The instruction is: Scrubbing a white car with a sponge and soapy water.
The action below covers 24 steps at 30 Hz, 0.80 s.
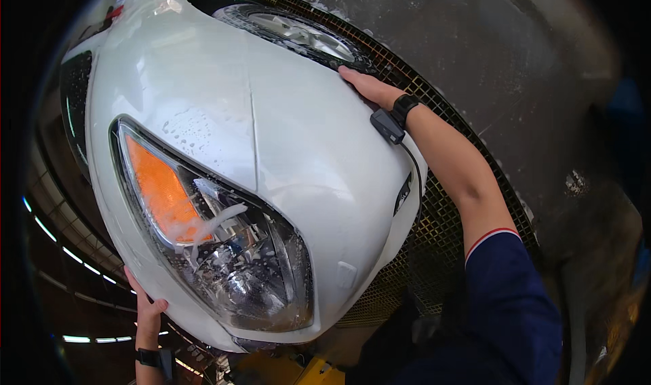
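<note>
The front corner of a wet white car [305,146] fills most of the view, with its headlight [239,252] facing me. White foam streaks lie across the clear lens and the orange turn signal lens [157,181]. At the lower left, my left hand [145,298] touches the hood edge, thumb and fingers spread. My right hand [368,86] is against the lower bumper edge beside the front wheel [300,31]. Its fingers are partly hidden, so whether it holds a cloth or anything else cannot be told. Both wrists wear black straps with small boxes.
A cable [418,181] runs from the box [387,126] on my right wrist. Yellowish floor grating [437,217] lies beside and below the car. Beyond it is a wet dark floor [483,69]. Something yellow [320,372] shows at the bottom.
</note>
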Motion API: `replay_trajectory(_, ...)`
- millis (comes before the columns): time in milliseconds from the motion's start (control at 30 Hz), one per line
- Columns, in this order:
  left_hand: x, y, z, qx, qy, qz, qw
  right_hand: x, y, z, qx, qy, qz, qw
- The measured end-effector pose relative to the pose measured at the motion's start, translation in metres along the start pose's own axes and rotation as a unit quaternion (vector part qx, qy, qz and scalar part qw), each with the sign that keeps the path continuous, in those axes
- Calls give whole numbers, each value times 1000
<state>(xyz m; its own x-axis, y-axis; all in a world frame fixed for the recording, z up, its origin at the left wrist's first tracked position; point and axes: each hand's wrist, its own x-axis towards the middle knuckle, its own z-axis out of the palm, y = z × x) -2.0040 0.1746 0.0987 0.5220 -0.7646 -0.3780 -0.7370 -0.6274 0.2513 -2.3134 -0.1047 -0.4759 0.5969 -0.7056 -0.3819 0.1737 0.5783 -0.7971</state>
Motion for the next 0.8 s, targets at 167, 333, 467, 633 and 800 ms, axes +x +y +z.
replay_trajectory(167,-2,8,2,-12,6,1,1000,-29,-155,111,-189,8,-230,955)
replay_trajectory(333,6,-8,-6,68,44,27,996,-93,-155,133,-189,-6,-350,918)
replay_trajectory(467,11,-26,-8,123,82,53,988,-147,-43,81,-137,109,-99,980)
replay_trajectory(633,11,-35,-2,145,112,58,981,-149,-7,66,207,63,165,962)
replay_trajectory(800,6,-23,4,183,136,-1,974,-22,-168,113,-90,34,-91,991)
